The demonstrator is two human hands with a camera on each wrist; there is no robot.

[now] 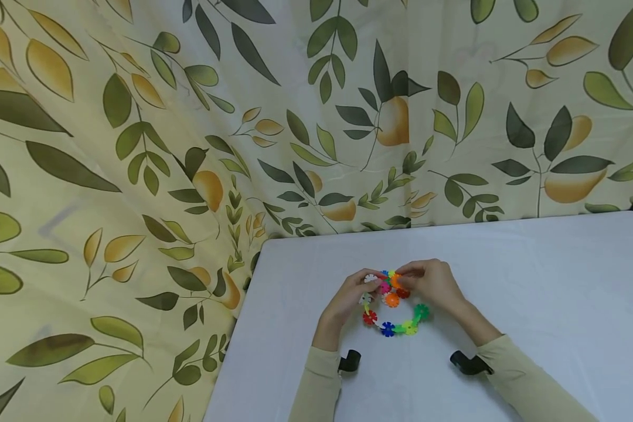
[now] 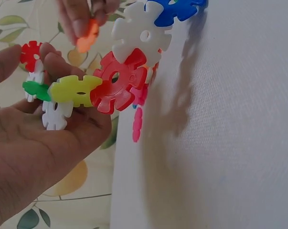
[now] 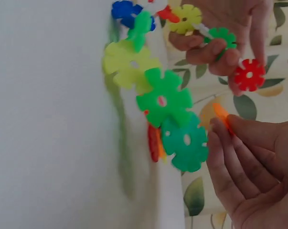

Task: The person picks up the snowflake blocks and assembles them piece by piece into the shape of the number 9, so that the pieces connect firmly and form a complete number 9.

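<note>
A loop of colourful snowflake discs (image 1: 395, 313) is held just above the white table (image 1: 533, 281); its blue, green and yellow part hangs toward me. My left hand (image 1: 368, 283) pinches the loop's left end, with fingers round the small red, green and white discs (image 2: 36, 78), next to a yellow disc (image 2: 74, 90) and a big red disc (image 2: 117, 81). My right hand (image 1: 402, 275) is at the loop's top right and pinches an orange disc (image 3: 221, 116) between thumb and fingers (image 3: 239, 157), close to two green discs (image 3: 175, 121). Whether the orange disc is joined to the loop is hidden.
A leaf-and-pear print curtain (image 1: 137, 146) hangs behind and to the left of the table. The table's left edge (image 1: 240, 328) falls close to my left arm. Black wrist mounts (image 1: 350, 360) (image 1: 466, 363) sit on both sleeves.
</note>
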